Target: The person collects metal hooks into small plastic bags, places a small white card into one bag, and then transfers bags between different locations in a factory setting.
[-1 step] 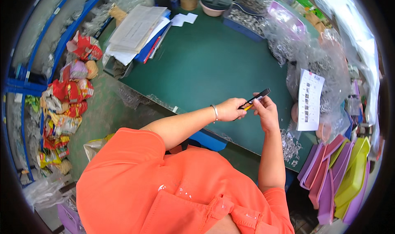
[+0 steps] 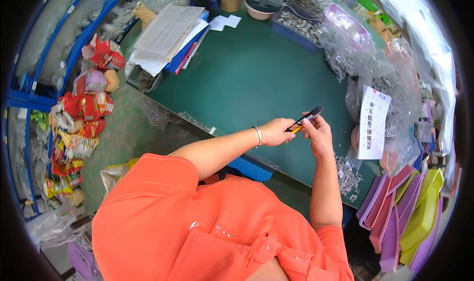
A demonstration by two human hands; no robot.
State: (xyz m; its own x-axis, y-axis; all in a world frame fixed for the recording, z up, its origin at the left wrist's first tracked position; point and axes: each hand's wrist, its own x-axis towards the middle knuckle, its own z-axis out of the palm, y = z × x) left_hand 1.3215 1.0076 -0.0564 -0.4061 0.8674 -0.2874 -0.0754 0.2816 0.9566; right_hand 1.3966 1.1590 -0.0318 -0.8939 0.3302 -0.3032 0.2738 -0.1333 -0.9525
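Note:
Over the near edge of the green table, both my hands meet on a slim, dark stick-like object with a yellow strip along its lower part. Its exact kind cannot be made out. My left hand, with a bangle at the wrist, is closed around the lower end. My right hand pinches it further up between thumb and fingers. The black tip points up and to the right. Small shiny metal pieces lie on the table beside my right forearm.
Papers and folders are stacked at the far left. A blue bin of metal parts and plastic bags line the back and right. A printed sheet leans there. Nested purple, pink and green trays stand at the right.
The surroundings have shifted slightly to the right and down in the view. Both hands keep the same hold on the dark object.

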